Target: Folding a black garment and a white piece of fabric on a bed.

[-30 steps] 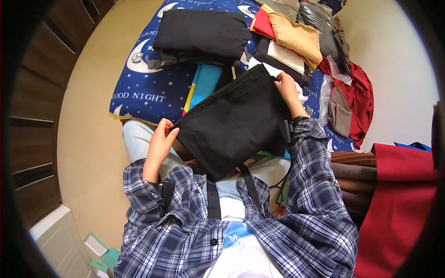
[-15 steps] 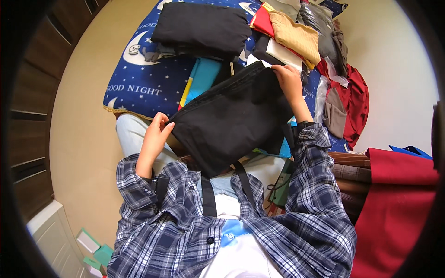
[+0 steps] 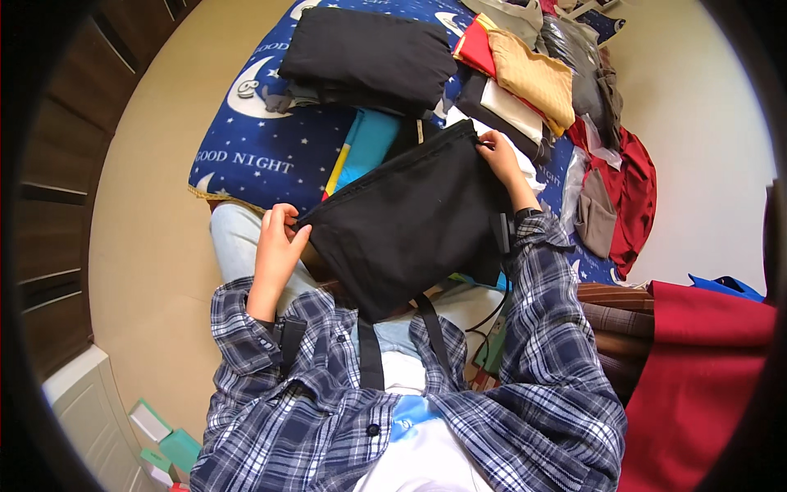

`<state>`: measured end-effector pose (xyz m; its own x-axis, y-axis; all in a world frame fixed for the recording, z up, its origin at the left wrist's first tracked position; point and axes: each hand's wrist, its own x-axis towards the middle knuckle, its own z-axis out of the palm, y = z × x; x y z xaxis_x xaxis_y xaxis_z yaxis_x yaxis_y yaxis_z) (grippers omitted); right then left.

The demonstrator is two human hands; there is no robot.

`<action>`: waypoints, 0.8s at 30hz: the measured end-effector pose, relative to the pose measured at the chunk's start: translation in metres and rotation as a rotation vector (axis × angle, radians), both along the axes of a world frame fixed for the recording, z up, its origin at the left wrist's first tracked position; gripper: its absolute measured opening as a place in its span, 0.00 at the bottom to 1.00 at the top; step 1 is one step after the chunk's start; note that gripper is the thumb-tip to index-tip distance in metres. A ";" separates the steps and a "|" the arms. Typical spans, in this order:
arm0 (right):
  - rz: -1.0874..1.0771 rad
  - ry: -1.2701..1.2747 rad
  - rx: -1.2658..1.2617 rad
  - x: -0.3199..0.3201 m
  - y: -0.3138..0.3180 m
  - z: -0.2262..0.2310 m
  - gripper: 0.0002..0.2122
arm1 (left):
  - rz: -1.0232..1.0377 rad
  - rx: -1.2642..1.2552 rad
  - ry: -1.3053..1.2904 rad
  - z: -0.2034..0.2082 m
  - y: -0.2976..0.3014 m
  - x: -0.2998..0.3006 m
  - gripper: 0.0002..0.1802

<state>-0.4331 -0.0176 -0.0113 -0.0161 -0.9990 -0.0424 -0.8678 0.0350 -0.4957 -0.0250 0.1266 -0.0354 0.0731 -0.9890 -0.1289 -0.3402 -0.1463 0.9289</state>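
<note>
A black cloth (image 3: 410, 225) with a stitched seam along its upper edge is stretched out in front of me, over my lap. My left hand (image 3: 280, 246) pinches its left corner between thumb and fingers. At the upper right corner, my right hand (image 3: 502, 162) grips the same edge, so the seam slants up to the right. Its lower part hangs down toward my knees. Behind it, a turquoise folded cloth (image 3: 369, 148) with a yellow and red border is partly hidden.
Ahead, a blue moon-patterned bedspread (image 3: 270, 143) carries a black folded pile (image 3: 369, 57), a tan folded cloth (image 3: 533, 75) and a red cloth (image 3: 635, 189). Brown fabric rolls (image 3: 615, 320) and a large red cloth (image 3: 705, 385) lie right. Green-and-white boxes (image 3: 176, 449) stand lower left.
The view has shifted slightly, so the bed and piles appear a little lower and further right. Both hands keep their hold on the black cloth, which looks slightly flatter and more spread.
</note>
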 end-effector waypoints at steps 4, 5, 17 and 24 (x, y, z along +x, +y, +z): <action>-0.012 0.043 0.036 0.011 -0.003 0.005 0.08 | -0.135 0.064 -0.009 0.000 -0.001 0.000 0.14; -0.015 0.044 0.035 0.010 -0.004 0.006 0.08 | -0.139 0.070 -0.023 0.002 -0.002 -0.003 0.13; -0.088 -0.065 -0.333 0.013 -0.005 0.043 0.07 | -0.142 0.146 0.214 0.006 -0.001 0.001 0.09; 0.089 0.098 -0.188 0.018 -0.018 0.038 0.07 | -0.124 0.059 -0.026 -0.010 -0.003 -0.002 0.10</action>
<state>-0.4154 -0.0360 0.0264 0.0778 -0.9868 0.1422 -0.9077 -0.1291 -0.3993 -0.0270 0.1236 -0.0451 -0.0451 -0.9815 -0.1863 -0.3832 -0.1552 0.9105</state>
